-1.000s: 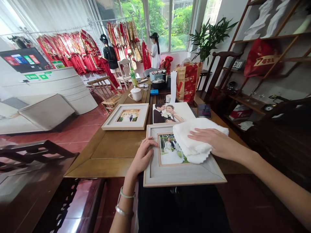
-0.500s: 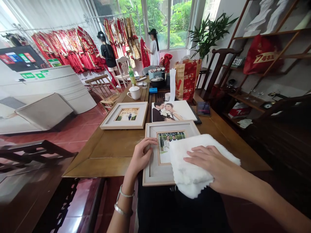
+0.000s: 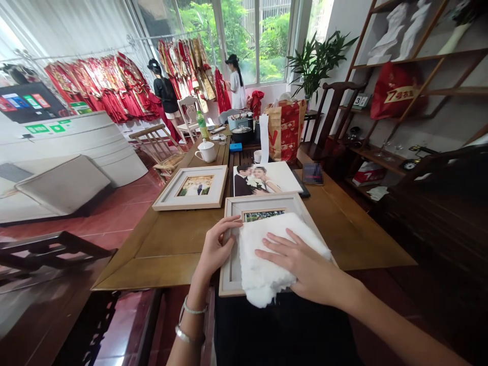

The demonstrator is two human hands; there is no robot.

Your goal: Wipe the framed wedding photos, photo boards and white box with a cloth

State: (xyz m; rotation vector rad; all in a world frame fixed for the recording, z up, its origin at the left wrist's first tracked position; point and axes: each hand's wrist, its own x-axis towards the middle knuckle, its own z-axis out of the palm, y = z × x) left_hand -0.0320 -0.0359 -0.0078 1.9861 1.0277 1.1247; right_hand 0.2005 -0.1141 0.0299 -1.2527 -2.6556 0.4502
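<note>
A picture frame with a pale wooden border lies at the near table edge, its lower part jutting out over my lap. At its left side, my left hand grips the border, with bent fingers reaching over the inner mat. My right hand presses a fluffy white cloth onto the frame and holds it from above, fingers spread. Most of the small photo inside is hidden under the cloth; only its top strip shows.
A second framed photo lies on the wooden table to the left. Behind my frame are a large couple print, a white lidded mug and a paper bag. Two people stand by red garments at the back.
My right hand has slid the white cloth leftward across the frame, covering most of the photo. My left hand stays on the frame's left side. The view has shifted slightly.
</note>
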